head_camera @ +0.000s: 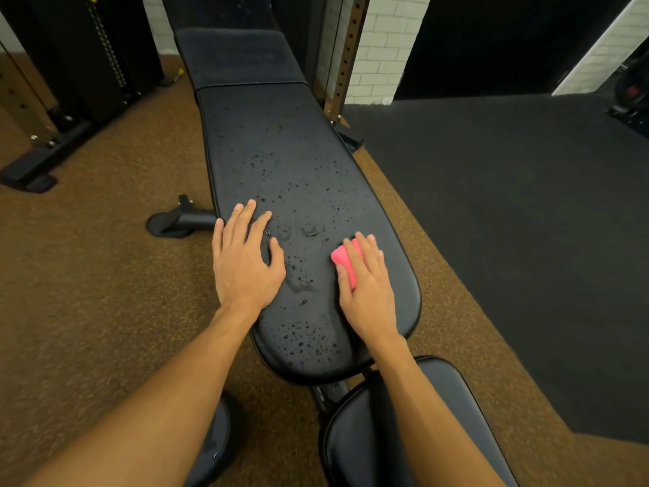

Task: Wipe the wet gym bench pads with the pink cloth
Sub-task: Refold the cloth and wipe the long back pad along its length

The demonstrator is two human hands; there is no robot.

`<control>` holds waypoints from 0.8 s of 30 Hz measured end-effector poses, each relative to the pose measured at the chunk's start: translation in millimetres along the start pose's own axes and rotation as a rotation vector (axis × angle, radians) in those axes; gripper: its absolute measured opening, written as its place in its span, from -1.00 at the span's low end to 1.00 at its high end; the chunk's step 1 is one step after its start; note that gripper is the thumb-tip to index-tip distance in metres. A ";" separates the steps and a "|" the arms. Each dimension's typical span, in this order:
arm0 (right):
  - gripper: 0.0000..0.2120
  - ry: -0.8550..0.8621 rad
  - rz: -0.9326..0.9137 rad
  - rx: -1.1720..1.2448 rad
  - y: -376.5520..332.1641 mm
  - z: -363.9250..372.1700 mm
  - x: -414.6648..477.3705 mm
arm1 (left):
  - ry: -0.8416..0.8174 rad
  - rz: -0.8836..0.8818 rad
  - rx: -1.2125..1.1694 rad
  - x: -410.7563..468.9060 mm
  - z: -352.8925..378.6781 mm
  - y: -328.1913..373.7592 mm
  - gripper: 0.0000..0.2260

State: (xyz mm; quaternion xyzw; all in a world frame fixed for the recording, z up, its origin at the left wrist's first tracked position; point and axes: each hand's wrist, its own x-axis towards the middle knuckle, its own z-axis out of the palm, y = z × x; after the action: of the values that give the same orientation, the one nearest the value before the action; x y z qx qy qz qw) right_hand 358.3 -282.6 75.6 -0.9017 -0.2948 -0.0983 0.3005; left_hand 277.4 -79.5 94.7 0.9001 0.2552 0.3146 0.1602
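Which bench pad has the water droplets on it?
The long middle pad, beaded with drops; the small seat pad nearest the camera shows none.

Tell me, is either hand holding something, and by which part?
The right hand presses the pink cloth onto the bench pad, fingers lying over its top. The left hand rests flat, holding nothing.

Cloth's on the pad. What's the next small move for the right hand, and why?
Probably sweep the cloth leftward towards the left hand: the right hand presses it at the right edge of the pad, and droplets cover the strip between the hands.
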 end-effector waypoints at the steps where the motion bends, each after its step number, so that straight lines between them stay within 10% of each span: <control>1: -0.54 0.013 0.059 0.008 -1.0 2.8 11.4 | 0.000 -0.001 -0.002 0.1 0.4 0.2 -0.58; 10: -0.53 -0.075 -0.069 0.013 -26.1 13.8 9.0 | 0.013 -0.004 -0.019 1.1 -0.9 -0.2 -0.59; 17: -0.52 0.014 0.210 0.023 -24.4 13.5 32.2 | 0.011 -0.008 -0.016 0.3 -2.1 0.6 -0.59; 24: -0.54 -0.074 -0.021 0.012 -37.2 14.6 7.6 | -0.010 -0.009 -0.003 2.8 -3.5 -1.0 -0.59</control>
State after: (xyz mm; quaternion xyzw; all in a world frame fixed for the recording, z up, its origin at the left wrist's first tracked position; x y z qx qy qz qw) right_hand 342.4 -246.2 84.7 -0.8998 -0.3157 -0.0664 0.2938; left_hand 276.7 -76.7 98.3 0.9003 0.2578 0.3100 0.1641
